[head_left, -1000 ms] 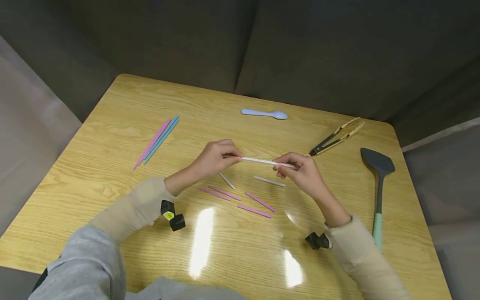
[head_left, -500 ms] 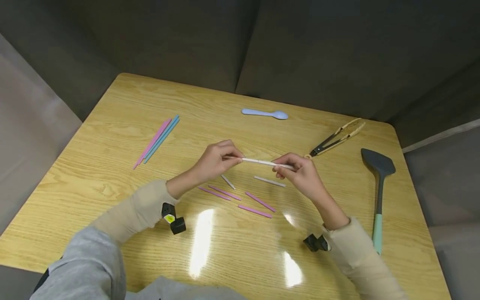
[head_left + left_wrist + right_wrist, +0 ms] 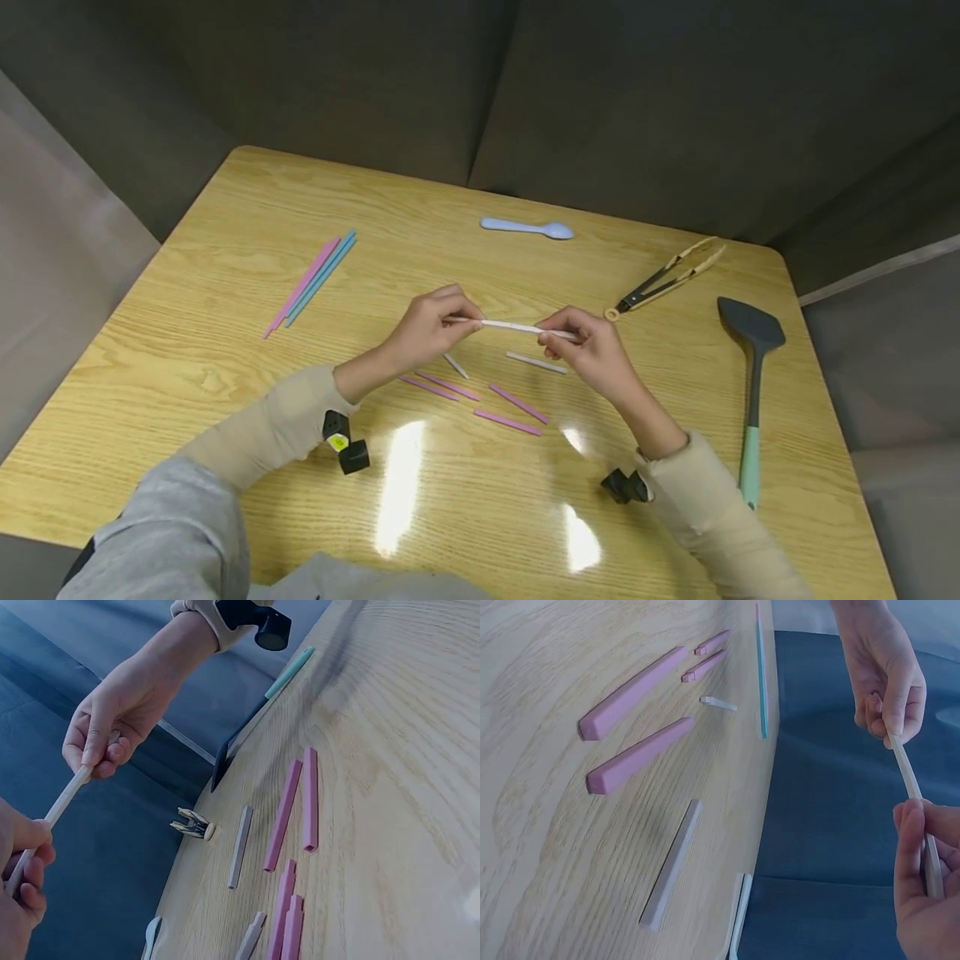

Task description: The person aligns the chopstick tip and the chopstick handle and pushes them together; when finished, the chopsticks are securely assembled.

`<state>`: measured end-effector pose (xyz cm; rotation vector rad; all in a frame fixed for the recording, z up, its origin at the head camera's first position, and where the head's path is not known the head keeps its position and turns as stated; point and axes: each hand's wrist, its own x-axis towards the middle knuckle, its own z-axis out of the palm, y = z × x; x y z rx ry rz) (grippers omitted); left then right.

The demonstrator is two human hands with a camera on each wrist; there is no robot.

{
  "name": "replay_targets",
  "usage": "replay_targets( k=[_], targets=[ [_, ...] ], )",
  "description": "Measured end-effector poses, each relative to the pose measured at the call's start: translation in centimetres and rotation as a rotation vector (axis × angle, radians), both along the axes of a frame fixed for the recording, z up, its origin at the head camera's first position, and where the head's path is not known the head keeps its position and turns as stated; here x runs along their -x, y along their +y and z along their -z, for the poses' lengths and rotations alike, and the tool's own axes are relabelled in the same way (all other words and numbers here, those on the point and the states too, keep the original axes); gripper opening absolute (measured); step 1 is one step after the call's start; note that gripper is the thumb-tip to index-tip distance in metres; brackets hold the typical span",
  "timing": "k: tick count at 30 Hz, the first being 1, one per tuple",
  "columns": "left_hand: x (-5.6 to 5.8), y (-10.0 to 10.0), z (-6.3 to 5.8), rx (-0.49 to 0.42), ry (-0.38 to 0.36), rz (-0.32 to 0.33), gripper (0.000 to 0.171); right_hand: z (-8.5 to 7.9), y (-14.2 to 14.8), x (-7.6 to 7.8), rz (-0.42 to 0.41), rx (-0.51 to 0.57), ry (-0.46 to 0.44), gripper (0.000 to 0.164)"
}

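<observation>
A white chopstick (image 3: 511, 325) is held above the middle of the table, spanning both hands. My left hand (image 3: 437, 323) pinches its left end between thumb and fingers; my right hand (image 3: 592, 348) pinches the other end. The joint between its two pieces is barely visible in the head view. Beneath the hands lie a white chopstick half (image 3: 536, 362) and a second white half (image 3: 251, 937) with a narrower, stepped end. Several pink chopstick halves (image 3: 507, 422) lie nearer the body, two of them with stepped ends (image 3: 705, 666).
On the left lie a pink chopstick (image 3: 303, 283) and blue chopsticks (image 3: 322, 277) side by side. A lilac spoon (image 3: 527, 227) is at the back. Tongs (image 3: 663, 279) and a dark spatula (image 3: 752, 350) with a green handle lie on the right.
My right hand has shifted slightly left, nearer the left hand, and the white chopstick's joint shows less. Both hands keep their pinch. The things on the table stay put.
</observation>
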<state>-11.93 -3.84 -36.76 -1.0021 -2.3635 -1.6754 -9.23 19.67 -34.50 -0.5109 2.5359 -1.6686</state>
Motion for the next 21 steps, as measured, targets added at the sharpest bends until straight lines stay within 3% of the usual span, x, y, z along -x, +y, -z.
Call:
replay_targets(
  k=[6, 11, 21],
  targets=[
    [0.5, -0.7, -0.7, 0.077, -0.002, 0.026, 0.004, 0.2, -0.4, -0.2, -0.01, -0.001, -0.064, 0.011],
    [1.1, -1.2, -1.4, 0.165, 0.046, 0.043, 0.004, 0.3, -0.4, -0.1, -0.012, -0.018, -0.083, 0.014],
    [1.2, -1.5, -2.7, 0.48, 0.155, -0.006, 0.008, 0.0, 0.1, 0.7, -0.065, -0.136, -0.009, 0.02]
  ],
)
